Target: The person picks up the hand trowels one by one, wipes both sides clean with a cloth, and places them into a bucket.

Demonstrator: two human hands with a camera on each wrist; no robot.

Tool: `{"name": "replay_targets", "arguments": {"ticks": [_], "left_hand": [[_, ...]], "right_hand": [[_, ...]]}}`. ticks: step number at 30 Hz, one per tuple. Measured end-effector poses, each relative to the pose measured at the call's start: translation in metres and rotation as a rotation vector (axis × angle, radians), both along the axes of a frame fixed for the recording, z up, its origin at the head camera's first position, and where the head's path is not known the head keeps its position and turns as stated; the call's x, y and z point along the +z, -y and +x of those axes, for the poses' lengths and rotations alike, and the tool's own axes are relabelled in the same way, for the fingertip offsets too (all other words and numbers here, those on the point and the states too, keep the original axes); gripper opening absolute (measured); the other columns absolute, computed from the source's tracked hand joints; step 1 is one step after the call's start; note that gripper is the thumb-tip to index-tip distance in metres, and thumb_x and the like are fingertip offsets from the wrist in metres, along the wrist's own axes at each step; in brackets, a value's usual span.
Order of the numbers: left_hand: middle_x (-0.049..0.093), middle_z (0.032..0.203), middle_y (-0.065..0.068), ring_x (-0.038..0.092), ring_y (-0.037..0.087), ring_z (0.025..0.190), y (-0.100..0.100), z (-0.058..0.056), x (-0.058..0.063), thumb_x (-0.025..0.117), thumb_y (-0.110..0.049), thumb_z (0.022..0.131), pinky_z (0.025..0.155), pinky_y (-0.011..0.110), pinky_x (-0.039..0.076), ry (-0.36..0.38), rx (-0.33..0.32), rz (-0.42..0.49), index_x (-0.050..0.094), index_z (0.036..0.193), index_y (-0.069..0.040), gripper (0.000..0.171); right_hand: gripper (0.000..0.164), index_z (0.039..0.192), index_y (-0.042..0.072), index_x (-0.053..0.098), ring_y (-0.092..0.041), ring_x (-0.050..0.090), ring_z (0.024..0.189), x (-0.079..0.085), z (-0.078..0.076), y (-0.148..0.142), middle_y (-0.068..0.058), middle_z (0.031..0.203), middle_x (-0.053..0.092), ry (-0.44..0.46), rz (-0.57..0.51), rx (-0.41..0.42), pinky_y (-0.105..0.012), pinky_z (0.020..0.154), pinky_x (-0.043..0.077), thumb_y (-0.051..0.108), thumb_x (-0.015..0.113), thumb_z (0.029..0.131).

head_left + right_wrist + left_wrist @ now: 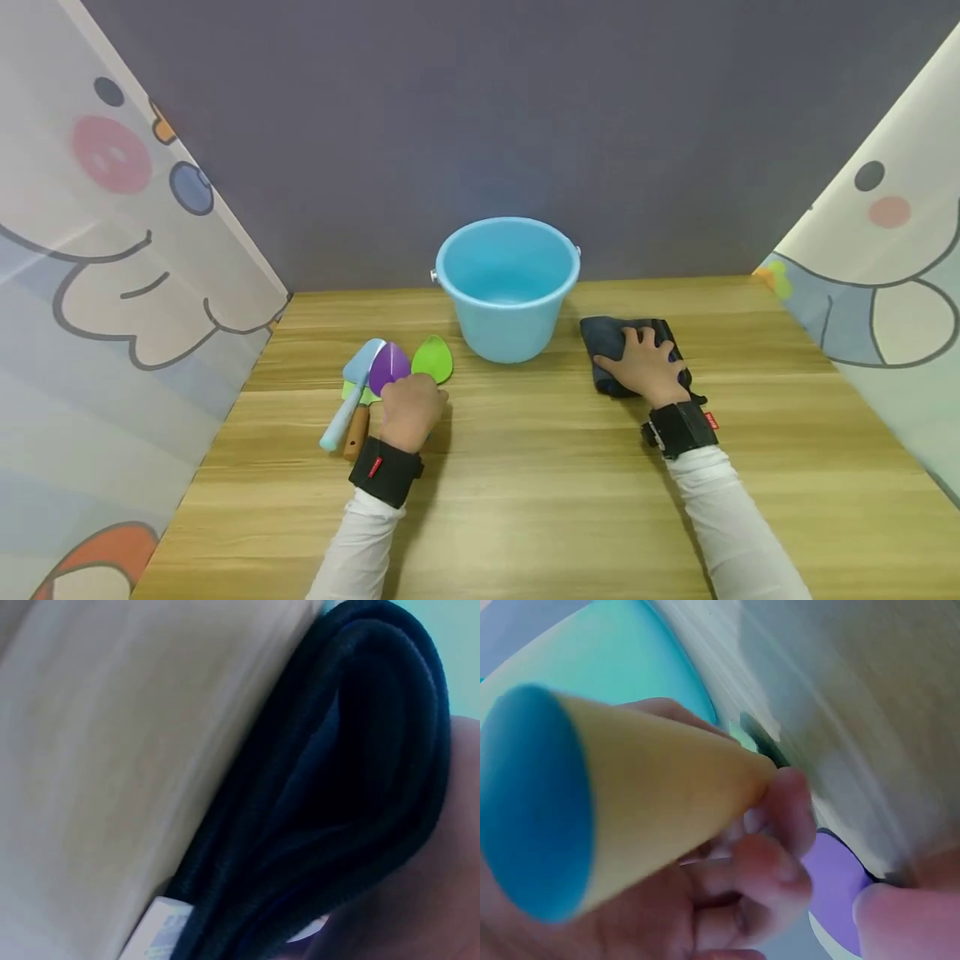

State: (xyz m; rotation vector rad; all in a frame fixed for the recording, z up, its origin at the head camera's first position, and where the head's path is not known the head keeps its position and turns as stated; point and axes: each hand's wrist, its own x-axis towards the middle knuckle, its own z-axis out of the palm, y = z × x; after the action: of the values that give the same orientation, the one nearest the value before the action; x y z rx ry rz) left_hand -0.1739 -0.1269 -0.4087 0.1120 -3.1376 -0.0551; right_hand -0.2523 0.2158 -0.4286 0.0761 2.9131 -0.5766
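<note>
My left hand (411, 408) grips a small shovel by its handle (667, 787), which is tan with a blue end. A bright green blade (432, 358) shows just beyond the fingers and seems to belong to it. Beside the hand lie a light blue shovel (347, 412), a purple blade (389, 367) and a brown wooden handle (357, 432); light green pieces peek out beneath. On the right, my right hand (651, 367) rests with spread fingers on a folded dark cloth item (602, 340). The right wrist view shows its thick looped folds (360, 735) and a white label (159, 928).
A light blue bucket (510, 325) stands upright at the back middle of the wooden table (525, 500), between the hands. A grey wall rises behind it. Panels with cartoon prints (112, 275) flank the table on both sides.
</note>
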Motion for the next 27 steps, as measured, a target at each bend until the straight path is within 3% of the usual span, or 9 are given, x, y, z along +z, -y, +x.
{"name": "replay_targets", "arguments": {"ticks": [5, 10, 14, 20, 23, 27], "left_hand": [[0.052, 0.057, 0.002, 0.061, 0.023, 0.058, 0.000, -0.001, 0.003, 0.068, -0.036, 0.095, 0.058, 0.042, 0.051, 0.014, 0.008, 0.014, 0.056, 0.060, -0.010, 0.045], [0.055, 0.059, 0.004, 0.066, 0.028, 0.061, 0.003, -0.003, 0.009, 0.068, -0.035, 0.094, 0.059, 0.045, 0.052, -0.025, 0.007, 0.054, 0.058, 0.063, -0.008, 0.043], [0.049, 0.055, 0.004, 0.062, 0.029, 0.055, 0.007, -0.004, 0.011, 0.064, -0.027, 0.095, 0.055, 0.048, 0.052, -0.118, 0.002, 0.092, 0.052, 0.063, -0.006, 0.040], [0.039, 0.054, 0.003, 0.053, 0.027, 0.048, 0.017, -0.002, 0.020, 0.054, -0.019, 0.097, 0.048, 0.044, 0.043, -0.236, 0.068, 0.178, 0.050, 0.071, -0.003, 0.031], [0.038, 0.053, 0.003, 0.049, 0.025, 0.044, 0.026, 0.000, 0.028, 0.054, -0.018, 0.098, 0.044, 0.040, 0.041, -0.357, 0.072, 0.155, 0.056, 0.079, 0.005, 0.030], [0.040, 0.053, 0.006, 0.051, 0.029, 0.044, 0.036, 0.004, 0.038, 0.052, -0.021, 0.100, 0.041, 0.041, 0.039, -0.440, 0.125, 0.175, 0.054, 0.085, 0.006, 0.030]], "right_hand": [[0.089, 0.157, -0.003, 0.022, -0.074, 0.013, 0.137, -0.001, 0.005, -0.002, -0.041, 0.155, 0.014, 0.014, 0.013, 0.005, -0.086, 0.104, 0.019, 0.054, 0.056, 0.099], [0.088, 0.157, -0.003, 0.023, -0.073, 0.014, 0.137, 0.001, 0.004, 0.000, -0.041, 0.155, 0.015, 0.003, 0.019, 0.002, -0.086, 0.104, 0.020, 0.054, 0.057, 0.099], [0.088, 0.157, -0.002, 0.022, -0.073, 0.013, 0.138, 0.004, 0.001, 0.000, -0.040, 0.156, 0.014, 0.000, 0.020, -0.002, -0.086, 0.104, 0.019, 0.054, 0.056, 0.099], [0.087, 0.157, -0.003, 0.023, -0.074, 0.014, 0.137, 0.003, 0.001, -0.004, -0.041, 0.155, 0.015, -0.014, 0.038, 0.000, -0.087, 0.103, 0.019, 0.053, 0.056, 0.099], [0.087, 0.157, -0.002, 0.023, -0.074, 0.014, 0.137, 0.002, 0.001, -0.004, -0.040, 0.156, 0.016, -0.023, 0.040, -0.001, -0.087, 0.103, 0.019, 0.052, 0.057, 0.099], [0.087, 0.156, -0.005, 0.022, -0.075, 0.018, 0.135, -0.001, 0.003, -0.002, -0.041, 0.155, 0.017, -0.028, 0.058, 0.015, -0.087, 0.101, 0.024, 0.052, 0.056, 0.099]]}}
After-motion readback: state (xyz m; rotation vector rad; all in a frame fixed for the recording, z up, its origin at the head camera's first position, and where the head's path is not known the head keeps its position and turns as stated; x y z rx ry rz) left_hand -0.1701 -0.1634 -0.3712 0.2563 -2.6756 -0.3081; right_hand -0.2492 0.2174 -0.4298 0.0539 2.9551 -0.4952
